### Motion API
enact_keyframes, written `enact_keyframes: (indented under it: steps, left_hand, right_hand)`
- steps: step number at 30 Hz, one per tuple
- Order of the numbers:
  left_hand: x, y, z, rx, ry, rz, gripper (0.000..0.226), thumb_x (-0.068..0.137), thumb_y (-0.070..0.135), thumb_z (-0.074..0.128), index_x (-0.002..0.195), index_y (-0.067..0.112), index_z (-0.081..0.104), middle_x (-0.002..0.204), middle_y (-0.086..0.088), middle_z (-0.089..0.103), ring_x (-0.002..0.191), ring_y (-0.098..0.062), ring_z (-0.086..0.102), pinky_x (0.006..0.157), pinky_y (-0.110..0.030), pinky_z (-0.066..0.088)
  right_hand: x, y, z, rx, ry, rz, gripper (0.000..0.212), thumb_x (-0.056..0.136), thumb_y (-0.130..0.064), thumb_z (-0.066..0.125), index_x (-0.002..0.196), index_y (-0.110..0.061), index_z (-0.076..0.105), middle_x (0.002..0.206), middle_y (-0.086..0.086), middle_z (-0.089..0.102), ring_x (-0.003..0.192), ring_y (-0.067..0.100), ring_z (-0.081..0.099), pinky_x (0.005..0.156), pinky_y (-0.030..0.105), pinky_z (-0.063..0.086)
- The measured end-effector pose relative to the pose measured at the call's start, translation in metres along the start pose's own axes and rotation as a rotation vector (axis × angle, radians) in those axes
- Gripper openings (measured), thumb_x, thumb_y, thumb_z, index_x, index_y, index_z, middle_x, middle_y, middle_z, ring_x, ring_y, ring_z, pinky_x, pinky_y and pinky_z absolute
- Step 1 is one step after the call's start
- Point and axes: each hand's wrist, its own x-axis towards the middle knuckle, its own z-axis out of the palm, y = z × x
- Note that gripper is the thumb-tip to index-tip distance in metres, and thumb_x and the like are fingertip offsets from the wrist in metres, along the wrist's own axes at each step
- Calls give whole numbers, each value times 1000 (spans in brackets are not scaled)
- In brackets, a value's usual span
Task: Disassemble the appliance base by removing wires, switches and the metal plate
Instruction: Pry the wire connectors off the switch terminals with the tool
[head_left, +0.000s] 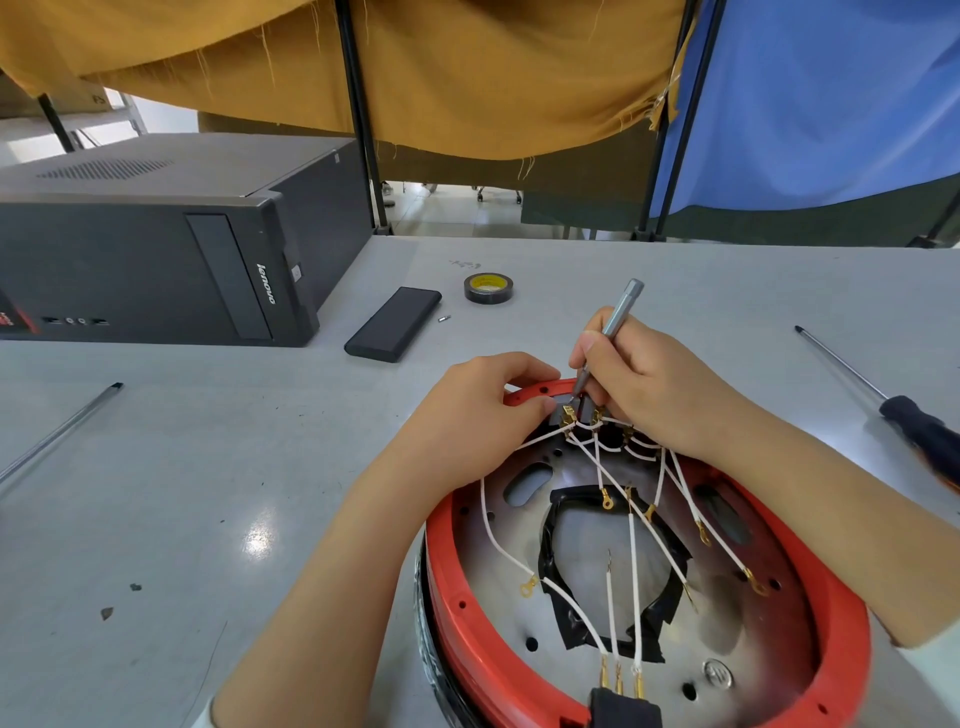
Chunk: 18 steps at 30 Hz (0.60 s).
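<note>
The red appliance base (841, 639) lies flat on the grey table (260, 467), open side up, right in front of the person. It is oval, and its long axis runs from the near right edge of the table away toward the far left, where both hands work at its far end. Inside it sits the metal plate (727, 623), dull silver with small holes, and a ragged black-edged opening in the middle. White wires (631, 561) fan out from the far end down across the plate, most ending in brass ring or spade terminals; three of them run into a black switch block (623, 706) at the near rim.

The right hand (654, 384) grips a slim grey screwdriver (613, 325) like a pen, fingers curled round its shaft. The tool leans steeply, handle up and away, tip down at a small black switch (574, 408) on the far rim. The left hand (483, 405) pinches at that same switch from the left side, thumb and fingers curled in; exactly what the fingertips hold I cannot make out.

A dark computer tower (156, 249) lies on its side at the far left. Near it rest a black flat case (392, 325), a tiny bit (444, 318) and a roll of black tape (488, 288). A long screwdriver with a dark handle (883, 400) lies to the right, and a thin metal rod (57, 436) to the left.
</note>
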Motion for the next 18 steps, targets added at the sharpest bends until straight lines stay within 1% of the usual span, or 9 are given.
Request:
enact_keyframes:
  steps: [6,9,12,15,18]
  left_hand:
    - [0,0,0,-7,-2,1,22,89,28,58,108,36,64,101,21,66,92,4,61,74,-9,43]
    - [0,0,0,-3,-2,3,23,89,27,58,110,35,64,98,21,65,91,3,61,73,-8,42]
    - [0,0,0,2,-3,3,24,90,26,57,112,33,64,101,20,66,93,2,61,75,-8,42]
    - [0,0,0,5,-3,6,23,90,26,57,111,34,64,103,19,66,94,2,61,78,-11,44]
    - [0,1,0,1,-1,1,23,90,27,58,111,33,64,102,19,66,93,2,61,78,-11,45]
  right_hand:
    - [4,-4,-1,-43,-20,50,24,98,-33,32,81,-29,48,64,-3,52,47,-1,45,54,25,37]
    - [9,-6,0,-110,-20,76,25,98,-35,32,81,-27,48,61,-5,52,46,2,46,55,26,37]
    - [13,-6,2,-174,-22,98,27,99,-38,30,80,-29,47,57,-7,49,47,5,46,55,26,35]
    - [13,-6,1,-96,-37,128,28,99,-36,31,80,-27,49,52,-8,47,42,0,46,54,25,33]
    - [15,-7,-1,-54,-71,172,29,99,-33,31,81,-24,51,52,-7,47,36,0,44,52,24,33]
